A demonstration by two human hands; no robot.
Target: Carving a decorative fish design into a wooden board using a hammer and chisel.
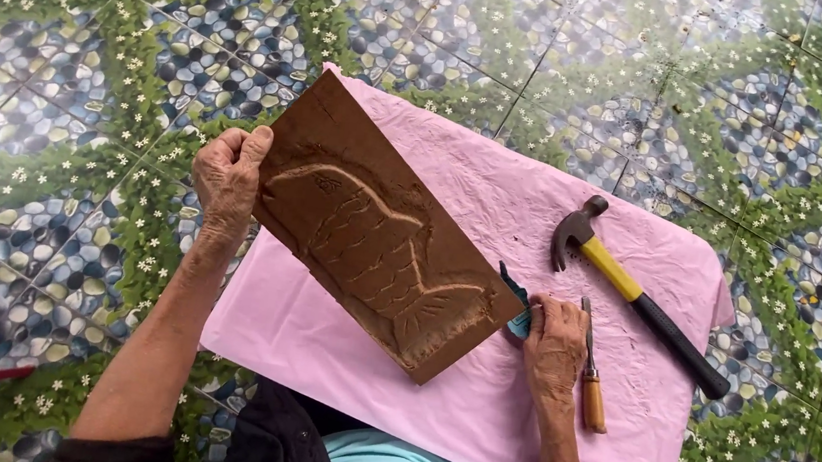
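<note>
The right hand [554,347] at five o'clock lies knuckles-up, fingers curled over a teal tool [519,317], largely hidden. Beside it lies a chisel [593,379]. At nine o'clock the left hand [227,181] clamps the tilted carved wooden board [381,228]. A hammer [627,282] lies at two o'clock.

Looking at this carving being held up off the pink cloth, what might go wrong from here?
The carved wooden board is tilted, gripped by the left hand at one edge only; it might slip or tip. The right hand rests at the board's lower corner on a blue tool, right beside a chisel, so a careless move could nick the fingers. The hammer lies loose on the pink cloth and could be knocked.
</note>
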